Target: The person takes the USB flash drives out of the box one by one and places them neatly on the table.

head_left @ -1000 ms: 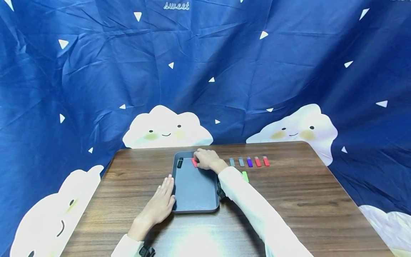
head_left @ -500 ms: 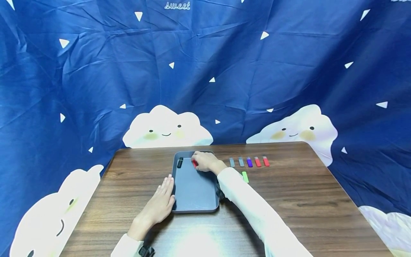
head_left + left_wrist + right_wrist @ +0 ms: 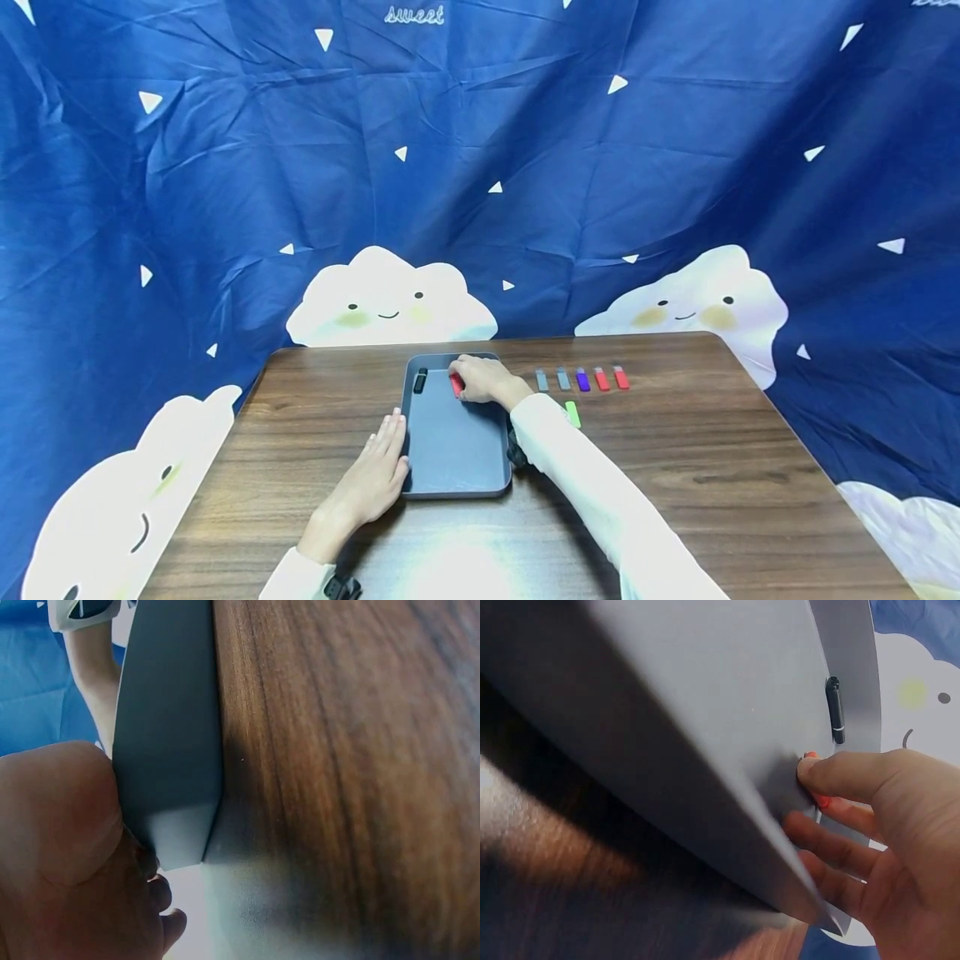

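Observation:
A grey rectangular tray [image 3: 457, 454] lies on the wooden table, with a black USB flash drive [image 3: 421, 381] in its far left corner. To the right of that drive, my right hand [image 3: 483, 379] pinches a red USB flash drive [image 3: 456, 386] low over the tray floor. In the right wrist view the thumb covers part of the red flash drive [image 3: 823, 801], and the other fingers bend beneath it. My left hand [image 3: 375, 471] rests along the tray's left wall with its fingers straight; the left wrist view shows the palm against that wall [image 3: 169, 742].
Right of the tray, a row of USB flash drives includes two grey-blue ones, a purple one [image 3: 583, 379] and two red ones. Nearer, a green one [image 3: 573, 414] lies beside my right sleeve [image 3: 600, 483]. A blue cloud-print curtain [image 3: 480, 167] hangs behind the table.
My right hand has shifted slightly toward me and to the right, with the red flash drive in its fingers. The left hand and the tray have stayed put.

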`<state>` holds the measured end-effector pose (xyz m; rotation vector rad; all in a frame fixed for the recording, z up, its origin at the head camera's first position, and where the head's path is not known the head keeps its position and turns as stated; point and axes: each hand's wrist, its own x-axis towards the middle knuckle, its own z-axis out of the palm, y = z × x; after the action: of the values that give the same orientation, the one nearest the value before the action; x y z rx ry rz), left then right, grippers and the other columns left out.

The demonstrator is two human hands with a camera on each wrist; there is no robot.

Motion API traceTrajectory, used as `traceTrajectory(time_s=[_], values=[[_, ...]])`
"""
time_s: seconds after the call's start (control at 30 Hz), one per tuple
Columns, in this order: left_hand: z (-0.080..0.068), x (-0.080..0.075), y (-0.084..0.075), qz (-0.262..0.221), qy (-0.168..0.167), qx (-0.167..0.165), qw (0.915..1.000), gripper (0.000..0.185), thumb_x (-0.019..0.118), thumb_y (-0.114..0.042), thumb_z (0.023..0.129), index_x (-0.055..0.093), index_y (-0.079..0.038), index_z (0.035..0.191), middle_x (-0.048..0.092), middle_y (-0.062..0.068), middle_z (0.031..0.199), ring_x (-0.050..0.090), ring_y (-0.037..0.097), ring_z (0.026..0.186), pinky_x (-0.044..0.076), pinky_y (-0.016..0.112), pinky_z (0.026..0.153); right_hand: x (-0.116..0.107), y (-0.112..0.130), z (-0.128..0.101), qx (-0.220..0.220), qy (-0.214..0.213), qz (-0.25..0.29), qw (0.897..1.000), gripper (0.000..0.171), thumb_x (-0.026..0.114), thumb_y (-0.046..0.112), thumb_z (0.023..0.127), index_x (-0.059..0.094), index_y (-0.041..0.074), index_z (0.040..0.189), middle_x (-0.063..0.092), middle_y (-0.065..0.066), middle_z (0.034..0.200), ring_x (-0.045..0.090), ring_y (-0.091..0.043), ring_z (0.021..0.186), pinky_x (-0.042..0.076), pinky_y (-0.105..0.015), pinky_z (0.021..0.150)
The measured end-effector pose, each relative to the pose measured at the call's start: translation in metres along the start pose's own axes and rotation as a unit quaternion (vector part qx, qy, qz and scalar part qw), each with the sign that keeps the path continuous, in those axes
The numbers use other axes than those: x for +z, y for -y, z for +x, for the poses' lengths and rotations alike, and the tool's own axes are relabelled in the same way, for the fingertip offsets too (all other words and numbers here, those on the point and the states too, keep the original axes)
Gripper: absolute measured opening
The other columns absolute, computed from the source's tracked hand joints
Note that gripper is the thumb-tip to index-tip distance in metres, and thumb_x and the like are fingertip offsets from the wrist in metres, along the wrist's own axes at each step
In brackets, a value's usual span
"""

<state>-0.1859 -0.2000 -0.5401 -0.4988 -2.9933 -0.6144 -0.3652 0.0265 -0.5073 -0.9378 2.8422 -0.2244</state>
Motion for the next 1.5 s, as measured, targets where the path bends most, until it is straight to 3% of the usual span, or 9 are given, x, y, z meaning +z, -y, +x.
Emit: traceTrajectory(time_s=[0.13, 0.47, 0.73, 0.97, 1.5], values=[[0.000, 0.000, 0.000, 0.003, 0.000, -0.001, 1.0000, 0.062, 0.046, -0.014, 0.111, 0.025, 0.011, 0.164, 0.021, 0.027, 0.175, 0.022, 0.044, 0.163, 0.025, 0.062, 0.132, -0.001, -0.001, -0.002, 0.007, 0.005, 0.007, 1.000, 0.051, 0.073, 0.025, 0.100, 0.062, 0.015, 0.149, 0.059, -0.008, 0.145, 0.062, -0.024, 0.108, 0.054, -0.042, 0.098], [-0.002, 0.002, 0.000, 0.019, -0.017, 0.008, 0.9997, 0.062, 0.045, -0.016, 0.111, 0.028, 0.011, 0.163, 0.025, 0.028, 0.173, 0.026, 0.045, 0.162, 0.030, 0.064, 0.129, 0.003, -0.008, 0.000, 0.017, 0.003, 0.033, 0.999, 0.054, 0.076, 0.025, 0.094, 0.063, 0.014, 0.146, 0.058, -0.008, 0.137, 0.058, -0.022, 0.102, 0.052, -0.040, 0.096], [-0.002, 0.002, 0.000, 0.028, -0.003, -0.004, 0.9996, 0.062, 0.046, -0.017, 0.111, 0.027, 0.010, 0.164, 0.022, 0.026, 0.175, 0.023, 0.043, 0.163, 0.027, 0.061, 0.131, 0.005, -0.008, -0.001, 0.020, -0.004, 0.034, 0.999, 0.056, 0.078, 0.027, 0.093, 0.063, 0.015, 0.145, 0.057, -0.008, 0.139, 0.059, -0.023, 0.103, 0.053, -0.042, 0.098], [-0.003, 0.002, 0.000, 0.027, -0.021, 0.009, 0.9994, 0.061, 0.046, -0.016, 0.111, 0.030, 0.012, 0.162, 0.027, 0.029, 0.173, 0.028, 0.045, 0.161, 0.030, 0.063, 0.129, 0.005, -0.009, -0.001, 0.016, -0.015, 0.034, 0.999, 0.053, 0.080, 0.028, 0.091, 0.066, 0.015, 0.139, 0.058, -0.007, 0.131, 0.058, -0.023, 0.097, 0.053, -0.040, 0.091], [-0.001, -0.001, -0.004, 0.030, -0.003, -0.010, 0.9995, 0.062, 0.046, -0.018, 0.112, 0.027, 0.009, 0.165, 0.023, 0.025, 0.175, 0.023, 0.041, 0.164, 0.026, 0.059, 0.132, -0.006, -0.007, -0.008, -0.001, -0.024, 0.020, 1.000, 0.053, 0.080, 0.031, 0.091, 0.066, 0.015, 0.139, 0.057, -0.003, 0.124, 0.056, -0.019, 0.091, 0.050, -0.034, 0.082]])
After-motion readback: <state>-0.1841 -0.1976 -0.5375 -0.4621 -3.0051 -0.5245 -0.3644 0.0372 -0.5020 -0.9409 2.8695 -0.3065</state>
